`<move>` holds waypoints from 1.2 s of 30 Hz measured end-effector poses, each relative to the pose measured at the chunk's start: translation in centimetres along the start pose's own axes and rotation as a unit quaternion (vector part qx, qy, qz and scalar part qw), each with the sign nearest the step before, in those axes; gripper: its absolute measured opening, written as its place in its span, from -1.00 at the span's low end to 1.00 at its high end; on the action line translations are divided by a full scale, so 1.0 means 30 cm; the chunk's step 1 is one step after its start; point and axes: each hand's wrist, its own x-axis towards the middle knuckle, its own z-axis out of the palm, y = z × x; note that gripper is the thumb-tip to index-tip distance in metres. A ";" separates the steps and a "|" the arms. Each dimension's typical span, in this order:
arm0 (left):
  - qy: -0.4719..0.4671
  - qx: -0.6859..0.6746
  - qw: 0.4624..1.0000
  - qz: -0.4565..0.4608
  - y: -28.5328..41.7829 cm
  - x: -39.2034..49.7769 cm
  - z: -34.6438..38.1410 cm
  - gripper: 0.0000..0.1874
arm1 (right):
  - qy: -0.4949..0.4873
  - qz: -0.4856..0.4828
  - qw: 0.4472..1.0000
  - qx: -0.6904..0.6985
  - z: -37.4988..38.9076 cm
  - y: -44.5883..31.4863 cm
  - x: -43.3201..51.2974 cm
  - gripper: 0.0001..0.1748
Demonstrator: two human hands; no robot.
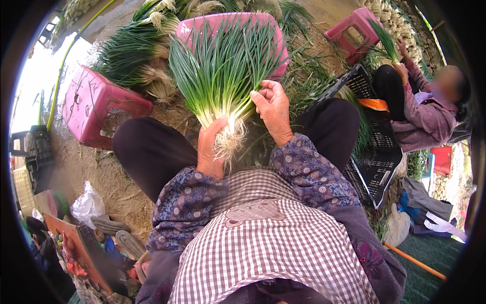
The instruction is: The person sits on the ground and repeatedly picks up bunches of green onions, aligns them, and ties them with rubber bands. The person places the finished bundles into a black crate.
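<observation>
A fanned bunch of spring onions (pixel 224 72) stands upright before me, green leaves pointing away and white roots hanging toward my lap. My left hand (pixel 212 146) grips it around the white stems, just above the roots. At the bunch's right edge is my right hand (pixel 274 110), fingers curled, thumb and forefinger at the outer stalks. Whether those fingertips pinch a stalk cannot be made out. Behind the leaves stands a pink plastic stool (pixel 283 41), partly hidden by them.
More spring onions (pixel 129 49) are heaped at the upper left, near another pink stool (pixel 102 106). Loose leaves (pixel 311 72) litter the ground. On the right, a black plastic crate (pixel 379 152) separates me from a seated person (pixel 425 110) holding spring onions. Gloves (pixel 129 243) lie lower left.
</observation>
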 end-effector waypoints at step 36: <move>0.040 0.001 0.999 0.025 0.017 -0.014 0.026 -0.60 | -0.268 -0.087 0.664 -0.692 -0.300 0.048 -0.129 -0.77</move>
